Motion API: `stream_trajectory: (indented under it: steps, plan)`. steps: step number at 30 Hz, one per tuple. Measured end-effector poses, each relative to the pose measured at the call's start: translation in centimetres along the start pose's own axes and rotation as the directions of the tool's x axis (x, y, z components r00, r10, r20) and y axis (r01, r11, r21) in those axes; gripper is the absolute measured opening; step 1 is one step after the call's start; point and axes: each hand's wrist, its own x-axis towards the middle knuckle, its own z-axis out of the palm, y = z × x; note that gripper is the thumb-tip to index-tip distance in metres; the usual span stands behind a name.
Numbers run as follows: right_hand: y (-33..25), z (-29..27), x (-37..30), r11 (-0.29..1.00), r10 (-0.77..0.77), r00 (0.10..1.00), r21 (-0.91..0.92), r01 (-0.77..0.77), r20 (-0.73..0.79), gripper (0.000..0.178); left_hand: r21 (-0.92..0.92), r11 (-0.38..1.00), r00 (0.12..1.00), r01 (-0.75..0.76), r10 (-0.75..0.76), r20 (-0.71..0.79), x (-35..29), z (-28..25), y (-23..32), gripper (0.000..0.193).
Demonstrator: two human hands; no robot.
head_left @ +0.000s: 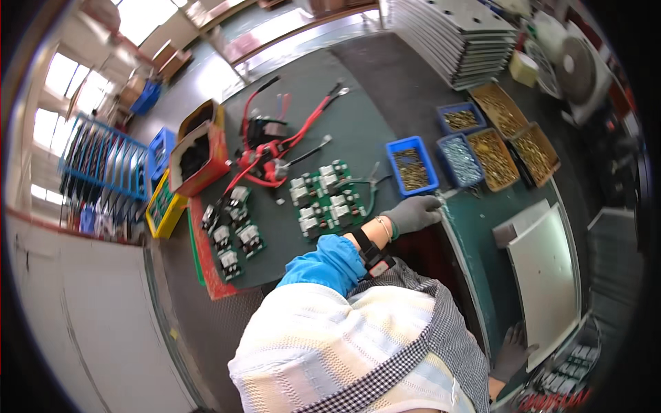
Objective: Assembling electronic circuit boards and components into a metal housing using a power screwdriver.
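Observation:
My left hand (415, 215), in a grey glove, rests at the table edge just below a blue bin (413, 165) of small brass-coloured parts. Its fingers point right, loosely stretched, with nothing visible in them. At the lower right, my right hand (513, 354), also gloved, lies by the lower left corner of a pale flat panel (547, 279). Its fingers are apart and one finger reaches the panel's edge. Left of my left hand sits a group of green circuit boards (329, 199) with white components and a green cable (372, 189).
More boards (237, 230) and red-and-black cable assemblies (265, 155) occupy the left table. Several bins of metal fasteners (492, 158) stand beyond the panel. Stacked white panels (454, 41) and a fan (575, 65) are at the far right. A red bin (200, 162) sits at the table's left edge.

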Motion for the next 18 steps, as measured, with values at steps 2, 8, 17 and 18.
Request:
stream_trajectory:
  steps: [2, 8, 17, 18]
  plan:
    - [0.5, -1.3, 0.4, 0.993, 0.066, 0.997, -0.093, -0.07, -0.041, 0.077, -0.058, 0.997, 0.999, 0.041, -0.042, -0.015, -1.7, -0.5, -0.5, 0.045]
    - [2.9, -4.2, 1.3, 0.614, 0.356, 0.894, -0.79, -0.005, 0.271, 0.051, -0.051, 0.998, 0.969, 0.029, -0.04, -0.245, -7.8, -1.1, -2.7, 0.045]
    - [3.6, -5.5, -5.2, 0.206, 0.153, 0.9, -0.904, 0.374, 0.407, 0.056, -0.324, 0.936, 0.99, 0.141, -0.133, 0.047, -12.0, 3.7, 0.5, 0.031]
    - [3.6, -6.7, -6.3, 0.259, 0.093, 0.924, -0.905, 0.337, 0.371, 0.053, -0.354, 0.912, 0.978, 0.206, -0.198, 0.058, -11.5, 5.3, 1.2, 0.036]
